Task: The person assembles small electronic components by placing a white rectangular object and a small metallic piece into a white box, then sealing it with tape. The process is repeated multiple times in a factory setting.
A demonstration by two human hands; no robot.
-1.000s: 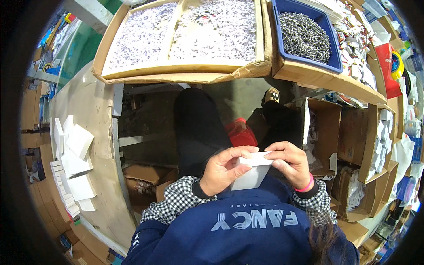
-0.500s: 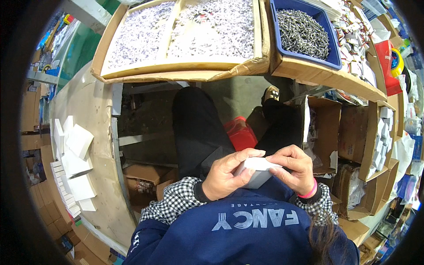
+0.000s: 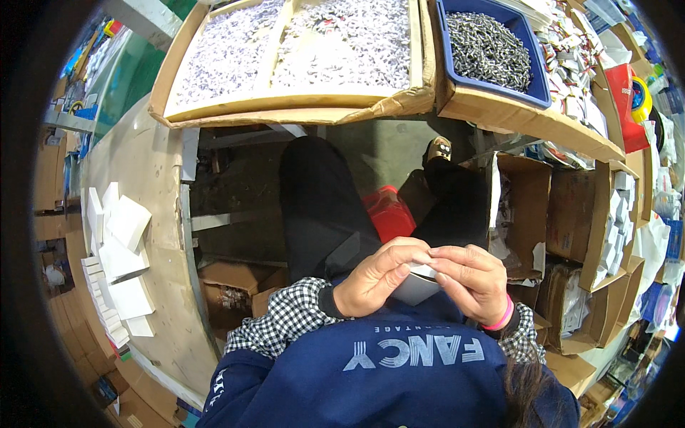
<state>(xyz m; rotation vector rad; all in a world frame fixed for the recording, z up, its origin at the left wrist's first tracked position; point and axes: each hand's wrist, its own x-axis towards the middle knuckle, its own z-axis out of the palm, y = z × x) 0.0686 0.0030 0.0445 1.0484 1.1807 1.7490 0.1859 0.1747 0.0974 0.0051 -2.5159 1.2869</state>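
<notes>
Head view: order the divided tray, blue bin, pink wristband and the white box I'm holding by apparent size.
Largest to smallest:
Divided tray
Blue bin
White box, visible part only
Pink wristband

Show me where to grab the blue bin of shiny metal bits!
Probably hold the blue bin by its left and right rims, coming from above. That grip looks steadiest: the bin sits upright, its rim stands around the loose metal bits, and the cardboard tray on its left and white pieces on its right seem to crowd its walls.

smooth matt card box (image 3: 416, 291), shiny metal pieces (image 3: 489, 53), blue plastic bin (image 3: 540, 80), matt cloth sleeve (image 3: 282, 321)
</notes>
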